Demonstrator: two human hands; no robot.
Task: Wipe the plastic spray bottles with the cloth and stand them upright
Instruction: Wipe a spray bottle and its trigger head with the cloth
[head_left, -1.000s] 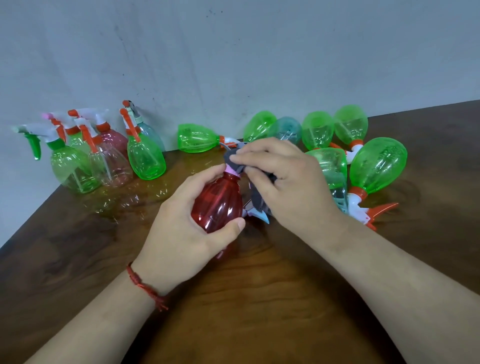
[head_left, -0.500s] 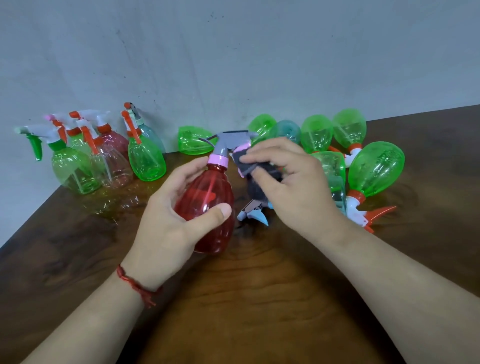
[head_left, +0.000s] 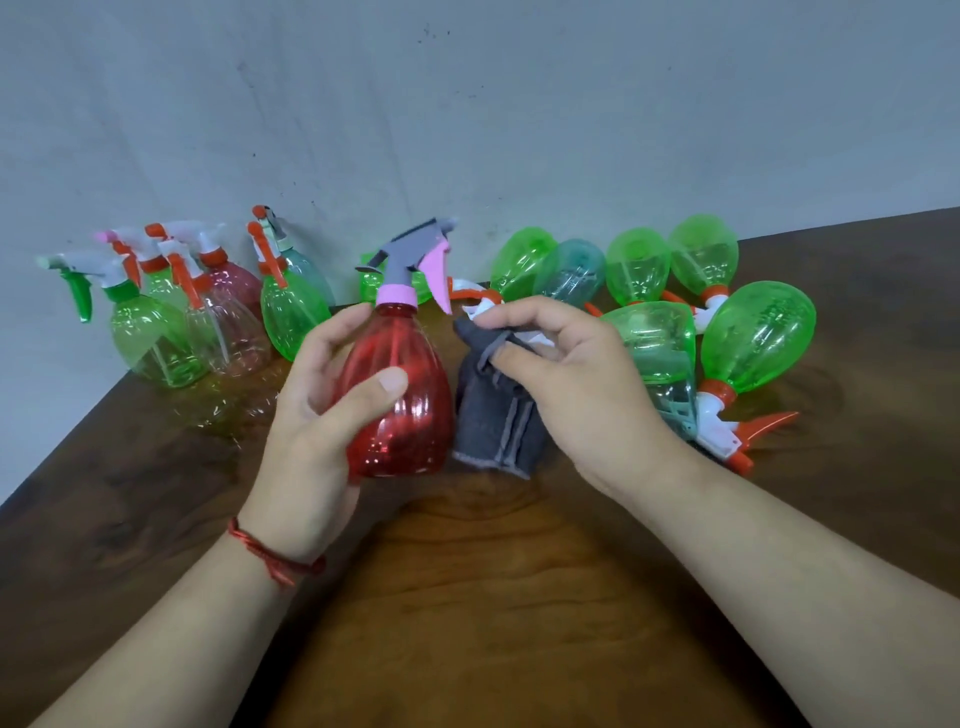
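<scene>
My left hand (head_left: 317, 415) grips a red spray bottle (head_left: 402, 395) upright near the middle of the table; it has a pink collar and a grey-and-pink trigger head. My right hand (head_left: 571, 384) pinches a grey cloth (head_left: 493, 415) just right of the bottle, and the cloth hangs down beside it. Several bottles (head_left: 208, 312) stand upright at the back left. Several green bottles (head_left: 748, 343) lie on their sides at the back right.
The dark wooden table (head_left: 467, 597) meets a grey wall (head_left: 467, 104) at the back, and its left edge runs diagonally at the left. Bare wood shows in front of my hands.
My left hand has turned the red bottle from lying tilted to upright. My right hand has come off the trigger head, and the cloth now hangs beside the bottle.
</scene>
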